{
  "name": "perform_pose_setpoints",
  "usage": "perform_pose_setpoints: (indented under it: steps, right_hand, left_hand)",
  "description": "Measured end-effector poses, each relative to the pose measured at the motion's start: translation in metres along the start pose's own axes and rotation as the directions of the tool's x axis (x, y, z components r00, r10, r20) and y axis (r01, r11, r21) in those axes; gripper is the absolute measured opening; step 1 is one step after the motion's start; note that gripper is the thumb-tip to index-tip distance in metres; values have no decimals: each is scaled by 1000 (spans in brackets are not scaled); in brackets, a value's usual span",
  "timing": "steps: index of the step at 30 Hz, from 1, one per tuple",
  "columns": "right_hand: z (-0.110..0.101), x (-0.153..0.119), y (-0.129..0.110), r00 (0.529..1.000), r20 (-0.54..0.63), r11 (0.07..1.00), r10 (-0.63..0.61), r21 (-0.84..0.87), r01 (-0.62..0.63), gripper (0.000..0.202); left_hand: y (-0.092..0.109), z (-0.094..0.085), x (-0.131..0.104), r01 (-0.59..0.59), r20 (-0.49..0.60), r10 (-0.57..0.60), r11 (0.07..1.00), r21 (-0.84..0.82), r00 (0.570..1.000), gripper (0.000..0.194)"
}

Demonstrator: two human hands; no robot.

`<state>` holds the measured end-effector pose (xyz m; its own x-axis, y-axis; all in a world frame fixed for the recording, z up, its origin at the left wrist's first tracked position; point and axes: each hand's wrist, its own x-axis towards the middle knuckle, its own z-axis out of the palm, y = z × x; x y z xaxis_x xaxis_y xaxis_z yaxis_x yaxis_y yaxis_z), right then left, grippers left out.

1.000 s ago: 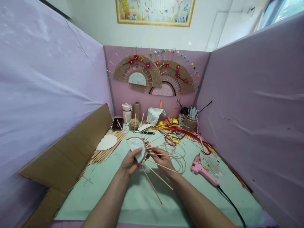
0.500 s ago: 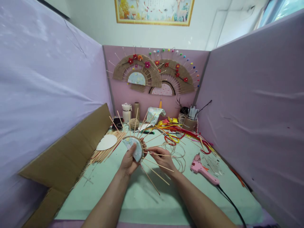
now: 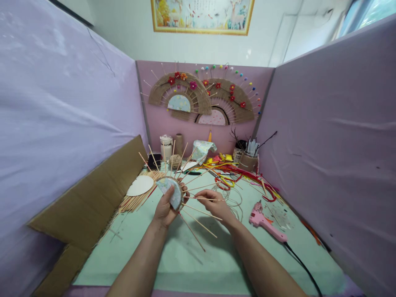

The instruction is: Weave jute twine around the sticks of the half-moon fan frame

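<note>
A half-round fan piece (image 3: 177,198), faced with pale blue patterned cloth, is held a little above the table, just left of the middle of the frame. Thin wooden sticks (image 3: 192,231) spread from its curved edge, upward and to the right. The left hand (image 3: 163,209) grasps the piece, thumb across the cloth face and fingers behind. The right hand (image 3: 218,209) is right beside it, fingertips drawn together among the sticks; I cannot tell whether they grasp a stick or thin string.

Loops of string (image 3: 241,199) lie behind the right hand. Toward the right of the frame, a pink glue gun (image 3: 266,225) rests on the green-covered table (image 3: 123,264), its black cable running to the lower edge. On the left, a white card (image 3: 140,186) lies on a pile of loose sticks (image 3: 131,203), beside folded cardboard (image 3: 93,194).

Along the back, left to right, are a lidded white jar (image 3: 166,147), a ball of twine (image 3: 175,162), a draped patterned cloth (image 3: 203,148), red and yellow craft stems and a brown pot (image 3: 247,162). Two flower-trimmed fans (image 3: 157,94) hang overlapping on the pink panel at upper centre, below a gold-framed picture (image 3: 202,16).
</note>
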<state>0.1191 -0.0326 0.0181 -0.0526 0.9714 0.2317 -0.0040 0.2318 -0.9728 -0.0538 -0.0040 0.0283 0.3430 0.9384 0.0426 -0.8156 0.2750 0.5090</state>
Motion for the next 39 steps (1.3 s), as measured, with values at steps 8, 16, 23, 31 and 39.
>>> perform_pose_setpoints:
  steps: [8,16,23,31,39]
  right_hand:
    - [-44,11,-15,963,-270,837,18,531,134,24]
    - [-46,9,-17,937,-342,880,-76,418,224,17]
    - [-33,9,0,989,-72,984,126,-119,-134,24]
    - [1,-10,-1,820,522,930,234,-365,-33,18]
    - [-2,-9,-2,866,391,908,312,-391,-151,14]
  left_hand:
    - [4,5,-1,-18,-163,56,975,221,985,18]
    - [2,3,4,-84,-253,136,975,206,958,16]
    - [8,2,4,-136,-232,144,989,51,962,17]
    - [-3,11,-1,-103,-245,121,991,82,962,20]
    - [-2,12,-4,-71,-112,75,997,40,991,39]
